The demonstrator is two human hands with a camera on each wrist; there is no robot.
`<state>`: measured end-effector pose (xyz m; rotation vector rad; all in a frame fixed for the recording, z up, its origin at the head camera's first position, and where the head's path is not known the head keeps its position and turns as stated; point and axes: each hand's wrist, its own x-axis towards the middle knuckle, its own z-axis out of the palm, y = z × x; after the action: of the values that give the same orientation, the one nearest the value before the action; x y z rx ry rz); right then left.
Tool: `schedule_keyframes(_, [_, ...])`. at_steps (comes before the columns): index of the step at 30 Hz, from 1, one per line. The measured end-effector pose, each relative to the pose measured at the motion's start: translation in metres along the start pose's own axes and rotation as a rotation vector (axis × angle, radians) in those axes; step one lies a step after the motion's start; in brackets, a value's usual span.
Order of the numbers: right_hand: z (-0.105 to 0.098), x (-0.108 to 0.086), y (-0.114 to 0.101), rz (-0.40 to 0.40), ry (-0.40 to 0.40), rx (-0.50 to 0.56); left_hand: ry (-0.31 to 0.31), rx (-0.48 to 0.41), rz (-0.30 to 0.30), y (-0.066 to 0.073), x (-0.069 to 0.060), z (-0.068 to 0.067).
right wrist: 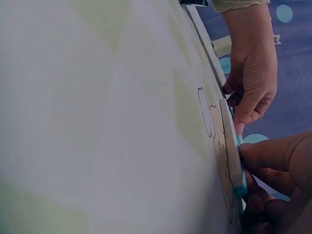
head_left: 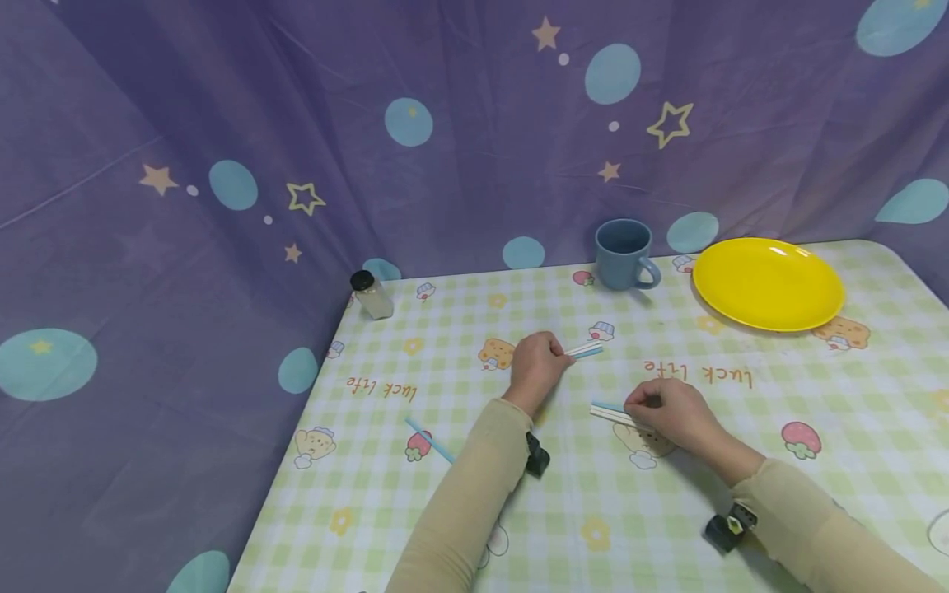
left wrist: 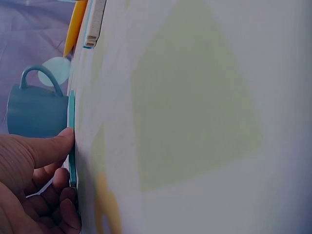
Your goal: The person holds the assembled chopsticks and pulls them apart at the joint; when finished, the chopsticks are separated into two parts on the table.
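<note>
My left hand [head_left: 537,368] pinches a small bundle of thin white and blue sticks [head_left: 586,351], which point right from its fingertips. In the left wrist view, the thumb presses along a blue stick [left wrist: 72,107] close to the tablecloth. My right hand [head_left: 678,416] grips a second bundle of white and blue sticks [head_left: 608,412], pointing left. The right wrist view has its white stick [right wrist: 231,141] lying against a blue one, low over the cloth; the hand's fingers cover part of them. A single blue stick [head_left: 428,439] lies left of my left forearm, partly hidden by the sleeve.
A blue mug [head_left: 621,257] stands at the back edge, with a yellow plate [head_left: 767,284] to its right. At the back left corner is a small jar with a black lid [head_left: 373,296]. A purple curtain [head_left: 474,123] hangs behind the checked tablecloth [head_left: 549,527].
</note>
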<state>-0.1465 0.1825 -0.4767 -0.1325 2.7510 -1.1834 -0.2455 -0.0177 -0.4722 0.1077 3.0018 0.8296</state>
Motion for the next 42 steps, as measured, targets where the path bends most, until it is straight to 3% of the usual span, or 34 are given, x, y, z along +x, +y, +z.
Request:
schedule_keyframes(15, [0.000,0.001,0.000,0.001,-0.009,-0.011,0.003,-0.043,-0.016,-0.001,-0.004,-0.003])
schedule_keyframes(23, [-0.005,0.000,-0.004,0.034,-0.023,0.019,0.029,-0.061,0.001,-0.010,-0.014,-0.021])
schedule_keyframes(28, [-0.004,-0.002,-0.009,0.027,0.026,0.019,0.021,-0.086,0.054,-0.022,-0.022,-0.038])
schedule_keyframes(35, [0.005,-0.004,-0.026,-0.141,0.124,-0.008,-0.037,-0.177,0.142,-0.050,-0.038,-0.063])
schedule_keyframes(42, [0.025,-0.007,-0.050,-0.359,0.065,0.009,-0.078,-0.156,0.148,-0.081,-0.059,-0.084])
